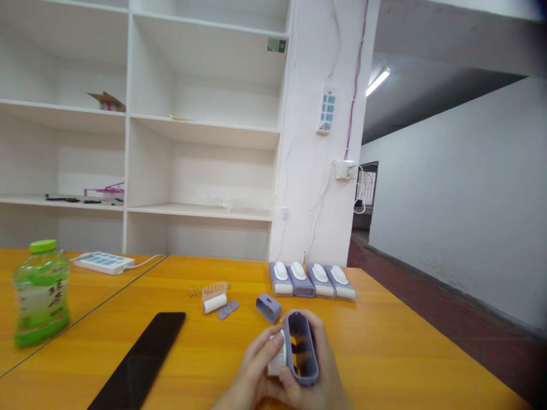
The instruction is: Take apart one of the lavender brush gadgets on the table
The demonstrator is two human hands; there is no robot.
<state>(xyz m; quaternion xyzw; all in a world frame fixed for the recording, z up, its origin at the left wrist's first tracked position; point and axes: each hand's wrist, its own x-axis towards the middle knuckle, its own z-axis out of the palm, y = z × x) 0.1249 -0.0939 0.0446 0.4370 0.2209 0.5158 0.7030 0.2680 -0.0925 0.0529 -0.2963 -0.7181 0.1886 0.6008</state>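
Observation:
Low at the front of the table, my right hand (321, 359) wraps around a purple oval plastic housing (315, 364), hollow, its open end facing me. My left hand (260, 364) presses a white plastic piece (277, 356) against the housing's left side; fingers hide part of it. Just beyond my hands lies a smaller purple shell (269, 308) with a hole in it. Further left are a white roller (215, 303), a flat purple plate with cut-outs (228, 310) and metal springs (197, 290), beside a pale orange translucent piece (213, 291).
Several purple-and-white units (302, 279) stand in a row at the table's back edge. A long black panel (141, 359) lies left of my hands. A green bottle (41, 296) and a white power strip (103, 262) sit at far left. White shelves (200, 125) rise behind.

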